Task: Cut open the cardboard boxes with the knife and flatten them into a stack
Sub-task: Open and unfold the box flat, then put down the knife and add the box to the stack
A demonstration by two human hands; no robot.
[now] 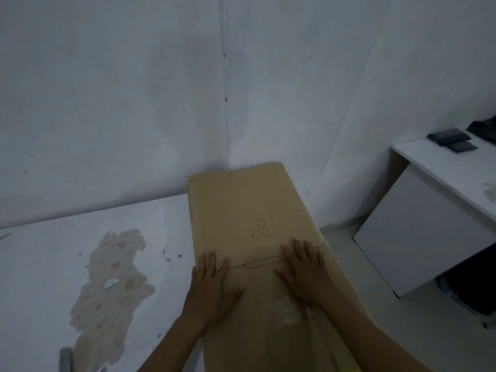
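A flattened brown cardboard box (241, 205) lies lengthwise on the right part of a white table (48, 264), its far end against the wall corner. Handwriting shows on its top face. My left hand (212, 283) presses flat on the cardboard near its left edge, fingers spread. My right hand (303, 272) presses flat near the right edge, fingers spread, beside a fold line. Neither hand holds anything. A grey object (65, 359) at the table's near left edge may be the knife handle; I cannot tell.
A large brownish stain (112, 285) marks the table left of the cardboard. To the right stands a white desk (429, 210) with dark flat items (451, 139) on top. White walls close off the far side.
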